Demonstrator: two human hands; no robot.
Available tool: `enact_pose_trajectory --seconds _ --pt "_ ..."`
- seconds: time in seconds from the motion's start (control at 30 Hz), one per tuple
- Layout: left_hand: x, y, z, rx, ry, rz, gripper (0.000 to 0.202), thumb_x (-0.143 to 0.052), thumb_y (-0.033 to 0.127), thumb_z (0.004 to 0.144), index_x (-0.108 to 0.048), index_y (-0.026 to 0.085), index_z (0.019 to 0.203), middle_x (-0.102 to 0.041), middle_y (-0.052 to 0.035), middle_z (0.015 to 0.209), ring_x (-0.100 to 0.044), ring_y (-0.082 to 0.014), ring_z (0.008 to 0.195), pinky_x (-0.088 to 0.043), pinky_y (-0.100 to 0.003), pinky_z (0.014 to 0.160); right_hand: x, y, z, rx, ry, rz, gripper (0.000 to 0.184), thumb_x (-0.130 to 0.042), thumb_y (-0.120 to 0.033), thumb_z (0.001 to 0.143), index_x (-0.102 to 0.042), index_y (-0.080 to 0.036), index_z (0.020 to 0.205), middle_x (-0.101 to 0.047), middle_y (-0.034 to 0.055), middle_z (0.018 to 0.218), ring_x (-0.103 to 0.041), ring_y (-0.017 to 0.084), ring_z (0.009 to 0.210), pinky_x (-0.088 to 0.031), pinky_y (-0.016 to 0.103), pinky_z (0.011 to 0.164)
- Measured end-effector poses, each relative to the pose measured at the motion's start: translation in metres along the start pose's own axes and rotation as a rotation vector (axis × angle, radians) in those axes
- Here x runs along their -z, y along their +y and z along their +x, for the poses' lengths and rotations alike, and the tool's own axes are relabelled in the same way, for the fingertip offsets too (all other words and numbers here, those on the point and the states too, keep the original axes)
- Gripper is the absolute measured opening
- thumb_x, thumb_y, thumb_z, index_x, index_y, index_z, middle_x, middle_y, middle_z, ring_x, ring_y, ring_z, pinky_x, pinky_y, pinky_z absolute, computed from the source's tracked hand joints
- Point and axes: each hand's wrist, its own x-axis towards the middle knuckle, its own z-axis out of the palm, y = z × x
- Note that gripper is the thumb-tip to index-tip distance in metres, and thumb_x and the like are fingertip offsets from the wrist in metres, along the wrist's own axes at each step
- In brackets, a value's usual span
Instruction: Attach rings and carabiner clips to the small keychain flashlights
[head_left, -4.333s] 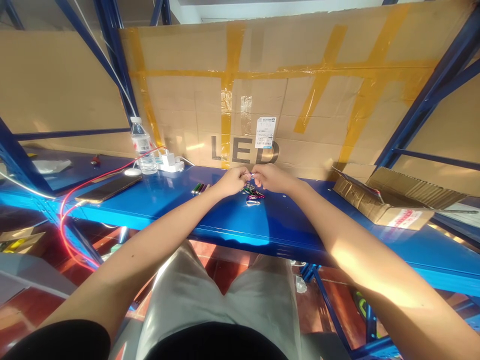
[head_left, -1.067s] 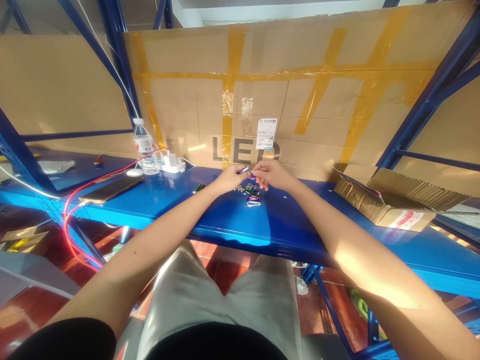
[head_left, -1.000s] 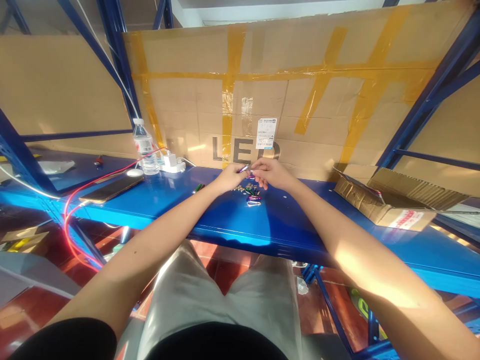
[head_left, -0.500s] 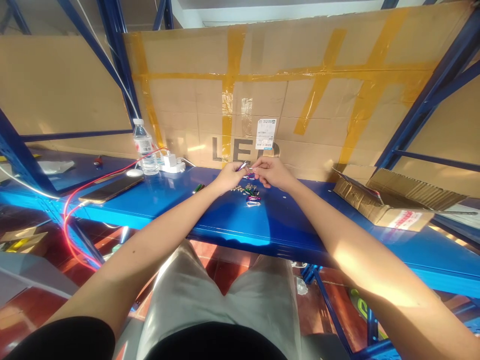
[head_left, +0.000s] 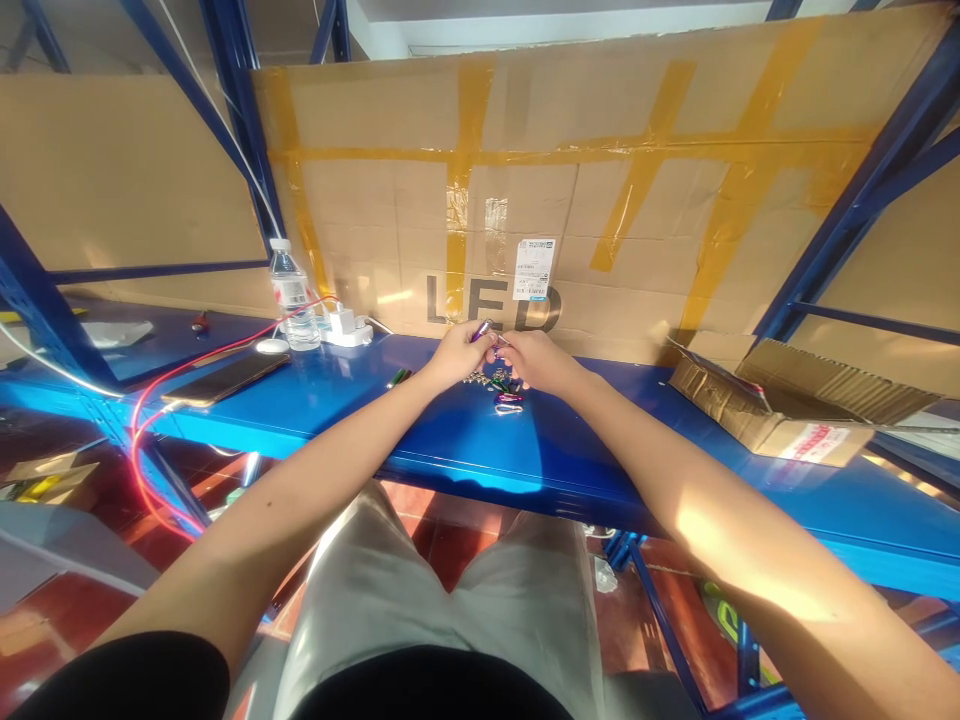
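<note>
One tall cardboard sheet stands behind everything, striped with yellow tape and printed "LED". Before it runs the blue table. An open box sits on the right, its flaps raised. On the left stands an upright bottle, and near it a dark phone lies flat.

Midway along the table, above its surface, the person's left hand and right hand meet or nearly meet; which, one cannot tell. The left curls around a tube, thumb pressed against it. The right has its fingertips drawn in just beside; whether they pinch anything cannot be told.

Below the hands lies a pile of small metallic and green pieces, with a looped clip at its near edge. Two green rods lie left of the left hand.

The tube is slim, glossy and purple, with a paler end. It juts from the top of the left fist, its long axis slanted, its visible end pointing up and rightward.
</note>
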Motion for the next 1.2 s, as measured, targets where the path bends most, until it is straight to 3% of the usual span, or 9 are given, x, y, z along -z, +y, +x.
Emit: enact_pose_trajectory --seconds 0.2,0.33,0.5,0.63,0.73,0.83,1.0,1.2 --pt "-0.001 -0.001 0.0 0.021 -0.012 -0.035 0.021 -0.057 0.022 0.096 -0.057 0.017 0.075 -0.064 0.0005 0.063 -0.05 -0.0069 0.045 -0.038 -0.023 0.048 0.001 0.0 -0.002 0.09 0.043 -0.184 0.029 -0.039 -0.019 0.104 -0.068 -0.014 0.107 -0.072 0.0123 0.098 -0.063 0.022 0.085 -0.041 0.028 0.074" --pt "-0.001 -0.005 -0.001 0.043 -0.039 -0.059 0.019 -0.058 0.023 0.096 -0.058 0.016 0.078 -0.064 0.0001 0.063 -0.052 -0.0075 0.047 -0.039 -0.022 0.048 -0.001 0.004 0.0 0.135 0.052 -0.192 0.028 -0.04 -0.016 0.102 -0.068 -0.015 0.098 -0.072 0.0115 0.095 -0.061 0.021 0.084 -0.039 0.028 0.075" --pt "0.0 -0.004 -0.001 0.041 -0.078 -0.026 0.021 -0.058 0.026 0.096 -0.057 0.017 0.077 -0.063 0.0002 0.064 -0.052 -0.0088 0.048 -0.04 -0.024 0.05 -0.002 0.008 0.004 0.072 0.056 -0.102 0.029 -0.041 -0.017 0.099 -0.062 -0.016 0.079 -0.065 0.006 0.079 -0.055 0.017 0.073 -0.035 0.027 0.067" --pt "0.001 -0.004 0.001 -0.006 -0.062 0.116 0.026 -0.062 0.028 0.093 -0.053 0.018 0.071 -0.052 0.0037 0.06 -0.045 -0.0097 0.052 -0.036 -0.026 0.055 -0.002 0.012 0.007 0.043 0.065 -0.089 0.027 -0.044 -0.016 0.095 -0.057 -0.016 0.072 -0.06 0.0044 0.073 -0.051 0.017 0.07 -0.033 0.028 0.064" --pt "0.001 -0.004 0.003 0.04 -0.014 0.12 0.018 -0.064 0.03 0.094 -0.052 0.02 0.085 -0.05 0.0048 0.064 -0.044 -0.0107 0.056 -0.034 -0.026 0.057 -0.001 0.012 0.006 0.041 0.063 -0.148 0.027 -0.045 -0.015 0.094 -0.054 -0.017 0.069 -0.056 0.004 0.069 -0.046 0.016 0.068 -0.03 0.029 0.062" --pt "0.002 -0.004 0.004 0.123 -0.05 0.04 0.014 -0.052 0.033 0.101 -0.046 0.022 0.096 -0.048 0.0063 0.062 -0.039 -0.011 0.05 -0.031 -0.026 0.055 0.0 0.008 0.003 0.032 0.064 -0.208 0.027 -0.046 -0.012 0.094 -0.051 -0.018 0.067 -0.053 0.0037 0.068 -0.043 0.016 0.064 -0.028 0.029 0.061" --pt "0.006 0.0 0.002 0.03 -0.084 0.134 0.019 -0.054 0.025 0.097 -0.045 0.021 0.081 -0.046 0.0054 0.061 -0.038 -0.0103 0.053 -0.03 -0.025 0.057 0.002 0.0 0.0 0.01 0.059 -0.271 0.028 -0.046 -0.009 0.094 -0.047 -0.019 0.067 -0.052 0.0042 0.069 -0.041 0.015 0.062 -0.026 0.03 0.059" --pt "0.007 0.004 -0.001 -0.031 -0.076 0.211 0.024 -0.058 0.027 0.092 -0.048 0.02 0.071 -0.042 0.005 0.058 -0.039 -0.0113 0.054 -0.03 -0.027 0.058 0.003 -0.005 -0.002 0.003 0.017 -0.4 0.024 -0.048 -0.004 0.09 -0.056 -0.017 0.071 -0.056 0.0065 0.071 -0.041 0.016 0.061 -0.025 0.032 0.058"
